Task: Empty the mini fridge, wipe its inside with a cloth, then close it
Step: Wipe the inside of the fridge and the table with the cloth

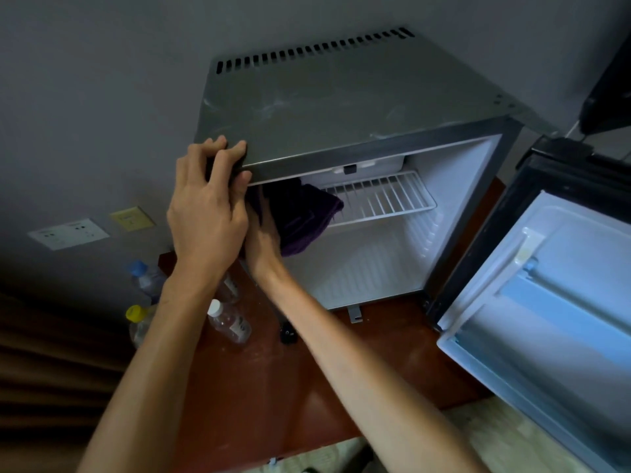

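Wiping is under way: the right hand (264, 230) presses the purple cloth (300, 216) against the fridge (341, 104) interior's left wall, grip clamped on it; the left hand (208, 213) clasps the top corner. Next, probably the shelf (382, 199).

Nothing's really coming through as readable here. The bottle labels (239, 324) are showing dark print too blurry to make out, and the white wall plate (68, 233) and yellow wall plate (131, 218) markings are staying illegible.

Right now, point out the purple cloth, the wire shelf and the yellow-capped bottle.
purple cloth (300, 216), head view, middle of its folds.
wire shelf (382, 198), head view, centre bars.
yellow-capped bottle (136, 313), head view, its cap.
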Demonstrator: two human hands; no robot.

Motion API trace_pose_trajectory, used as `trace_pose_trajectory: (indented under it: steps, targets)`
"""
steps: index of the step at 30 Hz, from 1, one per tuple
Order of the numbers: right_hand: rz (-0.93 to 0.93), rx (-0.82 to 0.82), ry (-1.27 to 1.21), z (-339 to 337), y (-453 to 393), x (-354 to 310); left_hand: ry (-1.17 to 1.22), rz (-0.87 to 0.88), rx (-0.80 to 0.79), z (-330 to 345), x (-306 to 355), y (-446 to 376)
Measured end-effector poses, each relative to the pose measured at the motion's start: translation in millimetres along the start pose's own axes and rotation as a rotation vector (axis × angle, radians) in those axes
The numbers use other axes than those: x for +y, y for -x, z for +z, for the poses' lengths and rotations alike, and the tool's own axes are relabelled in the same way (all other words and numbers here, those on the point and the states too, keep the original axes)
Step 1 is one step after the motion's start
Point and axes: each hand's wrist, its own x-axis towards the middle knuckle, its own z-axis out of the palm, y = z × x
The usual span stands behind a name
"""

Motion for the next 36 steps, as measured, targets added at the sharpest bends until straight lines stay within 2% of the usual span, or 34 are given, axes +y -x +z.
trace_pose_trajectory:
  steps: [2, 4, 11, 15, 18, 20, 23, 27, 28, 29, 31, 33, 34, 36]
  targets:
    - [-0.135, -0.007, -0.045, 1.9, 44.1, 8.6, 0.008, -0.006, 0.007, 1.1, 0.7, 0.4]
    - [-0.183, -0.058, -0.071, 4.3, 59.7, 15.7, 0.017, -0.006, 0.008, 1.4, 0.4, 0.6]
    - [0.001, 0.061, -0.014, -2.0, 7.8, 19.0, 0.021, 0.003, -0.03, -1.2, -2.8, -1.0]
    - [0.033, -0.038, -0.143, -10.8, 44.5, 26.1, 0.036, -0.004, -0.02, 0.0, -3.2, -0.3]
    - [0.182, -0.096, -0.335, -38.1, 92.7, 41.1, 0.058, 0.01, -0.014, 1.2, -4.8, 0.5]
    - [0.339, -0.054, -0.507, -57.1, 109.4, 52.7, 0.063, 0.014, -0.017, 2.7, -7.3, -1.2]
    - [0.594, 0.132, -0.747, -84.5, 111.5, 68.5, 0.052, 0.043, -0.023, 0.6, -6.4, 1.8]
    - [0.764, 0.329, -0.782, -119.2, 106.3, 97.1, 0.151, 0.074, 0.127, 1.9, 13.5, 57.9]
    - [0.796, 0.364, -0.776, -125.6, 107.3, 104.3, 0.225, 0.085, 0.101, 9.8, 18.2, 84.1]
    - [0.817, 0.392, -0.77, -131.6, 108.8, 110.8, 0.308, 0.073, 0.008, 23.3, 20.4, 112.9]
    - [0.839, 0.392, -0.766, -143.5, 110.6, 117.8, 0.5, -0.069, -0.313, 63.7, 16.5, 168.5]
    - [0.846, 0.372, -0.732, -151.6, 109.3, 118.5, 0.656, -0.31, -0.601, 106.4, 3.9, 210.0]
    - [0.839, 0.374, -0.706, -154.6, 107.1, 115.8, 0.687, -0.376, -0.706, 126.2, -5.6, 224.3]
    - [0.821, 0.384, -0.654, -160.2, 99.9, 114.4, 0.696, -0.384, -0.847, 163.5, -23.1, 245.6]
